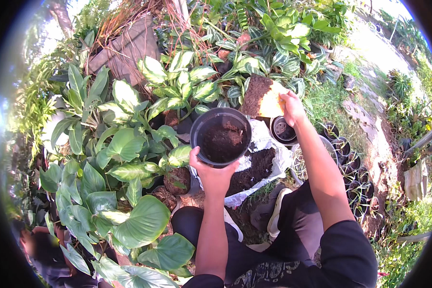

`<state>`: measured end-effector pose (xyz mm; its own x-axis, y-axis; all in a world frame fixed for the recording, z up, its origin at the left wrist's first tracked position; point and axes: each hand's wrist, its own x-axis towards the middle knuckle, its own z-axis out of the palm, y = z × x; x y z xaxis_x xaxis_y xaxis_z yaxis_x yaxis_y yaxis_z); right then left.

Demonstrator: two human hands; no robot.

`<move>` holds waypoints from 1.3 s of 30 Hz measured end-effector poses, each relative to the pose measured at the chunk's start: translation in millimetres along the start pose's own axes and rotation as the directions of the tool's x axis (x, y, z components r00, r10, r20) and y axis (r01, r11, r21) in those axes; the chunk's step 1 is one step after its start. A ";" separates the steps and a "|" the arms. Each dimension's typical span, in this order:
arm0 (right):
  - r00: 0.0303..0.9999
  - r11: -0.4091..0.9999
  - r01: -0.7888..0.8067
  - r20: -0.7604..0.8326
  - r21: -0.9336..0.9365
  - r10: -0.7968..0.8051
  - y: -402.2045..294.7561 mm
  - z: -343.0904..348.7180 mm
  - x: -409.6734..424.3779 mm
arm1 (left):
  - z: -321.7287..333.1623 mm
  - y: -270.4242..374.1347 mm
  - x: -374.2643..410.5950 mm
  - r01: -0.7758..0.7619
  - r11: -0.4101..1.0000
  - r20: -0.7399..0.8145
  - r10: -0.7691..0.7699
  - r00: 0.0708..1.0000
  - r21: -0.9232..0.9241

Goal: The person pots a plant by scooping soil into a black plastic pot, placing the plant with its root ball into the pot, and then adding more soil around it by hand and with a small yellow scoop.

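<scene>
My left hand grips the near rim and side of a round black plastic plant pot, which holds dark soil. Up and to the right of the pot, my right hand pinches the edge of a flat yellowish piece whose left part is coated with brown soil; its material is unclear. Below both hands lies an open white sack with dark potting soil in it. A smaller dark plastic pot stands beside the sack, just under my right hand.
Broad-leaved potted plants crowd the left side and the far side. Small black pots with seedlings stand at the right, near a stony path. A clear round container is beside my right forearm. Another person is at the lower left.
</scene>
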<state>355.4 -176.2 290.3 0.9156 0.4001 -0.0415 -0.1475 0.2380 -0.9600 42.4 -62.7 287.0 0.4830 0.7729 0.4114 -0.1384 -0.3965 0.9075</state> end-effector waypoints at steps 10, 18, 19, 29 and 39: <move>0.995 0.990 0.090 0.032 0.113 -0.094 -39.9 26.6 -35.2 | 17.4 0.0 -7.6 0.156 0.987 0.141 -0.159 0.977 0.036; 0.950 0.958 0.274 0.129 0.089 -0.284 -42.3 56.4 -68.7 | 22.7 -4.0 -3.0 0.131 0.989 0.121 -0.138 0.983 0.067; 0.948 0.956 0.281 0.134 0.082 -0.290 -43.0 59.8 -71.7 | 23.8 -5.0 -2.3 0.125 0.990 0.121 -0.132 0.984 0.064; 0.886 0.896 0.442 0.171 -0.032 -0.431 -46.8 69.9 -91.9 | 26.0 -9.4 -7.6 0.150 0.985 0.133 -0.160 0.978 0.084; 0.811 0.800 0.583 0.162 -0.141 -0.563 -48.2 75.1 -104.1 | 26.4 -4.0 -6.6 0.067 0.987 0.105 -0.083 0.991 0.147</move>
<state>239.2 -162.9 361.7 0.7644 0.3339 0.5515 0.4688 0.2994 -0.8310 62.6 -79.2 278.4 0.5811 0.7466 0.3239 0.0225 -0.4126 0.9107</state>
